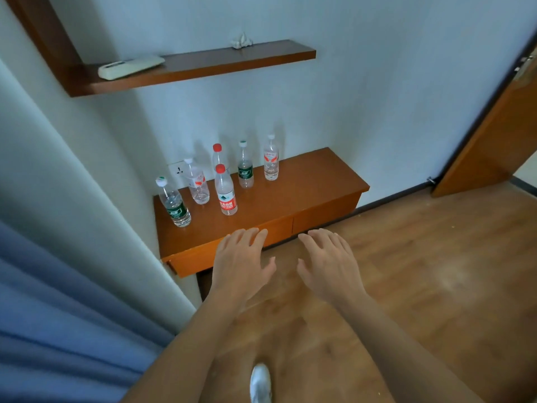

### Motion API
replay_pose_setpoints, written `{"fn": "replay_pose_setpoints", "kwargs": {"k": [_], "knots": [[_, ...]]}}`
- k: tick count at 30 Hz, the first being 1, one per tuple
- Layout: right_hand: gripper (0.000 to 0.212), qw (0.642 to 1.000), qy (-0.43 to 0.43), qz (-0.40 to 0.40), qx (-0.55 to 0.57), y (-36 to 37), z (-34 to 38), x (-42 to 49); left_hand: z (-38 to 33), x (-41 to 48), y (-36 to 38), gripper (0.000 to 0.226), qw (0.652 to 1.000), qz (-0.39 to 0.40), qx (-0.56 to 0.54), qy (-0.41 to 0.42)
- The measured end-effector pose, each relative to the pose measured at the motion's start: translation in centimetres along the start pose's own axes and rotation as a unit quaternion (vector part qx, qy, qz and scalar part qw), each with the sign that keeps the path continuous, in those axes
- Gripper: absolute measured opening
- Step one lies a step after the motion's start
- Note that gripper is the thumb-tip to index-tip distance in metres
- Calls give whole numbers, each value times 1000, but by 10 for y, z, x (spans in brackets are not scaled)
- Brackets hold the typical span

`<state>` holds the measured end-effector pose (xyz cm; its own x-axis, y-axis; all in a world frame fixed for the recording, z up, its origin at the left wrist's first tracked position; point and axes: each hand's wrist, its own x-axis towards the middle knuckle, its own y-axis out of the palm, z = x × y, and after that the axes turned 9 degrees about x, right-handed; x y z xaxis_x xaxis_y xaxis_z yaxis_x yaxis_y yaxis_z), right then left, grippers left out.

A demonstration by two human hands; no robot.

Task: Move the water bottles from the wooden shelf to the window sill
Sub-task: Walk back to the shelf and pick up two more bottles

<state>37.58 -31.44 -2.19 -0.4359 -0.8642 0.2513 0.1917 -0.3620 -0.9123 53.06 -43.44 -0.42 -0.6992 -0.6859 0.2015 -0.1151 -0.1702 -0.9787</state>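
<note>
Several clear plastic water bottles stand upright on a low wooden shelf (305,193) against the wall. Nearest are a green-label bottle (174,203) at the left and a red-capped, red-label bottle (226,191) in the middle. Behind them stand a tilted-looking bottle with a red-white label (198,183), another red-capped bottle (218,155), a second green-label bottle (245,165) and a red-white label bottle (271,158). My left hand (241,263) hovers over the shelf's front edge with fingers spread, holding nothing. My right hand (328,263) is beside it over the floor, also empty. No window sill is in view.
A higher wall shelf (203,68) carries a white remote control (130,66) and a small white object (241,40). A blue curtain (58,330) hangs at the left. An open wooden door (494,141) stands at the right. Wooden floor and my white shoe (260,382) lie below.
</note>
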Motion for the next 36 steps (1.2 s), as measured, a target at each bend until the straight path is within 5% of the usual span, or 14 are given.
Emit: {"fn": "replay_pose_setpoints", "kwargs": {"k": [19,27,36], "knots": [[49,1000,-4,22,-4,62,-111,295,9,293,91,66,996,66,-43,-45],[51,995,-51,73,44,104,-136,367,18,331,127,66,988,90,-45,-115],[47,967,-149,165,121,144,-165,444,3,319,157,67,945,149,-51,-286]]}}
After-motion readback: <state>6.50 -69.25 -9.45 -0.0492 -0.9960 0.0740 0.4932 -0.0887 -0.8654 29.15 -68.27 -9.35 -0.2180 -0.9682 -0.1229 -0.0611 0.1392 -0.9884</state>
